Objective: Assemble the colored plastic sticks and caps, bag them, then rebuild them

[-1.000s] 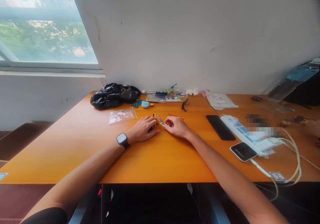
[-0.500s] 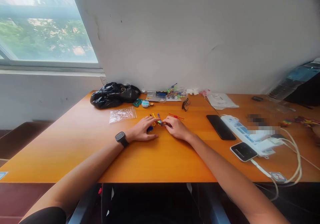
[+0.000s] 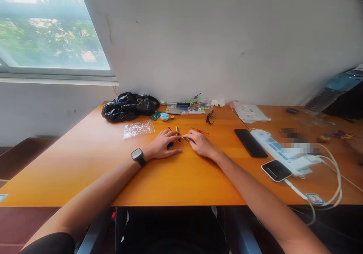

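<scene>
Pinching slim yellow-green piece (image 3: 184,137) in right hand (image 3: 202,144) | left hand (image 3: 161,145) arched around blue piece (image 3: 170,145), hold unclear | step: likely fine handling | next move probably needs delicate control

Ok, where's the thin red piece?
Head view, slightly right of centre: the thin red piece lies on the table just beyond the right hand, left of the black phone.
</scene>
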{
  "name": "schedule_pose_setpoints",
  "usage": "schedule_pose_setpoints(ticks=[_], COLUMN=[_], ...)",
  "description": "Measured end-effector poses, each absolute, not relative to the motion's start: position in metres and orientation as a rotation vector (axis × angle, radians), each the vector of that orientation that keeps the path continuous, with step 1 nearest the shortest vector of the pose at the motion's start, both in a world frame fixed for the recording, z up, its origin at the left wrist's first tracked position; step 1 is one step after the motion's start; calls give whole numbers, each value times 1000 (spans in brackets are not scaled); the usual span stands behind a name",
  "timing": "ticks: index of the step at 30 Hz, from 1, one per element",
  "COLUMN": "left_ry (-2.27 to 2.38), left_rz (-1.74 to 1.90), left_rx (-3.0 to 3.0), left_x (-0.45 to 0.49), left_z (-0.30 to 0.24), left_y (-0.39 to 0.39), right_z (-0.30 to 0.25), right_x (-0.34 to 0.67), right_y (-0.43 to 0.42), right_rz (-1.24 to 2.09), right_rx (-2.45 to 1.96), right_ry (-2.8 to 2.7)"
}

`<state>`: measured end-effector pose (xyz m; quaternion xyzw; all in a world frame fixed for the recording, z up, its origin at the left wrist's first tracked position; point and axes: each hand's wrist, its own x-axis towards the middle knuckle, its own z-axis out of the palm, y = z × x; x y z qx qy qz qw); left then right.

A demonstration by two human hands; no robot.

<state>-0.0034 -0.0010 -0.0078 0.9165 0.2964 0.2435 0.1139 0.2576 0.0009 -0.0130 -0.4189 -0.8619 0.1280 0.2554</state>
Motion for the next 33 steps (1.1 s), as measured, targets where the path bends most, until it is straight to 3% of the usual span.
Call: schedule_pose_setpoints(ticks=[10,19,33], left_ry=[853,747,906], left_rz=[844,776,929], left_rx=[1959,2085,2355], left_x=[-18,-15,-10], left_z=[-3,-10,-19], left_y=[14,17,18], right_z=[-9,-7,-7], right_x=[260,255,252], right_y=[1,-4,-7], right_rz=[194,209,192], right_rx=[-1330,-1029,-1019], right_ry=[-2300,-2431,-2435])
